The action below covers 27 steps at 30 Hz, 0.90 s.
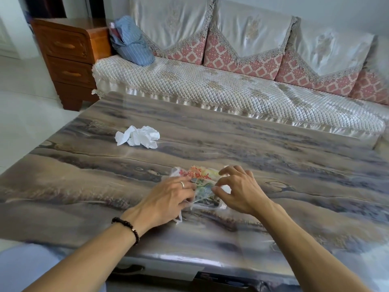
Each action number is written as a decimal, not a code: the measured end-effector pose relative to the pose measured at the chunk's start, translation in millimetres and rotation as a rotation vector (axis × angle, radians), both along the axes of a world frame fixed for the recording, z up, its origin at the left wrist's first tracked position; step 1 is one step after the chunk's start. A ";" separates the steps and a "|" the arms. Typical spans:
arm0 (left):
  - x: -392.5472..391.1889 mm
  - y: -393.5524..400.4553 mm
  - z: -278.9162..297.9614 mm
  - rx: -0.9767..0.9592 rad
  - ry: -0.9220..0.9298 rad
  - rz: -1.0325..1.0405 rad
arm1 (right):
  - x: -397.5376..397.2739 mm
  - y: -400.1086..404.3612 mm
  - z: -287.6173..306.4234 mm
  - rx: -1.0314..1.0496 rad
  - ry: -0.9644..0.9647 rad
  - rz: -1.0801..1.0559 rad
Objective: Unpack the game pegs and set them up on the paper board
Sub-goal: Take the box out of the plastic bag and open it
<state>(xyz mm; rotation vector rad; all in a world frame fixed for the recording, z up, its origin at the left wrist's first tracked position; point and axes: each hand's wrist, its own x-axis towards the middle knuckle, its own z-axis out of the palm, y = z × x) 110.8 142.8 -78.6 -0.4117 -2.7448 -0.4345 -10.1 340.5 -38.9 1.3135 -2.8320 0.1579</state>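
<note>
Two bare hands on a see-through plastic bag (202, 184) near the front of the table (273, 148) — bright paper inside, red, yellow and green. Left hand (166, 199) flat on the bag's left side, fingers (185, 186) bent and pressing the plastic down, a ring on one of them. Black bead bracelet (128, 225) round the left wrist. Right hand (242, 190) at the bag's right side, thumb and first finger pinching the plastic, other fingers spread and lifted. Pegs inside the bag — cannot tell, too blurry. Crumpled white paper (137, 137) well apart, farther back on the left of the table. Sofa (210, 87) behind the table, blue striped bundle (132, 41) on its left end. Wooden drawers (67, 57) beside the sofa.
</note>
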 end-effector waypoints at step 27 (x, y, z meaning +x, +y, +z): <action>-7.1 -14.2 -8.7 0.145 -0.275 0.279 | -34.1 -65.0 0.8 0.078 -0.541 -0.129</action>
